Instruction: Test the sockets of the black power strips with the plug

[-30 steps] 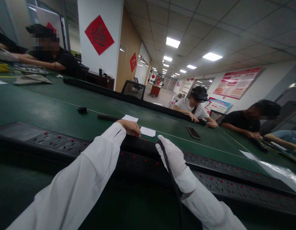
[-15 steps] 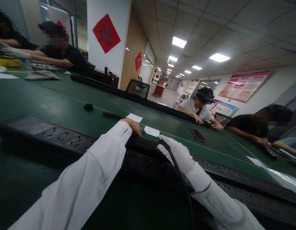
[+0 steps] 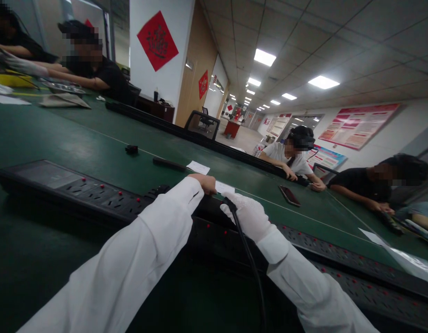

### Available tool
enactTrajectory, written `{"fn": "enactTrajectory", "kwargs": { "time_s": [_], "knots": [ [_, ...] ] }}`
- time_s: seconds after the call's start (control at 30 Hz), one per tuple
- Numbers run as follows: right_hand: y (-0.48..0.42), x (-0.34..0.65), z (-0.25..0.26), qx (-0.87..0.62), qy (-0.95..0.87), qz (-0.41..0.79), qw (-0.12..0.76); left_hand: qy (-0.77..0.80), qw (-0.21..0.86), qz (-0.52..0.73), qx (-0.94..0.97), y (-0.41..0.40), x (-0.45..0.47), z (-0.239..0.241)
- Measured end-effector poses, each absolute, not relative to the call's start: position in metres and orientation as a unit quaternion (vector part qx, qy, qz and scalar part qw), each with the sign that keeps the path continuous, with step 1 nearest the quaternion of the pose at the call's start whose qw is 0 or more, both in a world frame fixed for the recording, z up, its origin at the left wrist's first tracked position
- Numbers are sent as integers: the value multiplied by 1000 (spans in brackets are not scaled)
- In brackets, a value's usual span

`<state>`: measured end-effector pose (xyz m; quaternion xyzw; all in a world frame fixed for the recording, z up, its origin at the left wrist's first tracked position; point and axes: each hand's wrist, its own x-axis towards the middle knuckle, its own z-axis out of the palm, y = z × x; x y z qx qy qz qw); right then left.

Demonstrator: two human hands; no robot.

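Observation:
My bare left hand (image 3: 207, 183) is closed at the far edge of a short black power strip (image 3: 210, 210), its fingertips mostly hidden. In a white dotted glove, my right hand (image 3: 247, 213) grips a black power cord (image 3: 250, 266) near its thick end, close to the strip's right end. From there the cord hangs down toward me. Beneath both hands runs a long black power strip with red lights (image 3: 106, 194), lying slantwise across the green table (image 3: 78, 138).
White paper slips (image 3: 198, 167) lie just beyond my hands. A small black part (image 3: 131, 149), a black bar (image 3: 168, 163) and a phone (image 3: 289, 195) are farther out. A long black rail (image 3: 200, 143) crosses behind. Several people sit around the table.
My left hand has shifted right along the strip, closer to my right hand. My right hand, still gripping the cord, has moved slightly left. The view has tilted a little.

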<state>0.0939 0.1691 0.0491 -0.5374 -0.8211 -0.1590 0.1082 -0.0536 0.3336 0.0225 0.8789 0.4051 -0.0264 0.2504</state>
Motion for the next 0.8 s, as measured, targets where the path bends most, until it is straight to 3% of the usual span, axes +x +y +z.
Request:
{"fn": "enactTrajectory", "kwargs": {
  "time_s": [0.33,0.8],
  "knots": [
    [161,88,39,-548,-793,-261,57,376,190,-23,906,318,-39,21],
    [150,82,44,-564,-789,-237,52,388,164,-40,906,313,-39,28]
  ]
}}
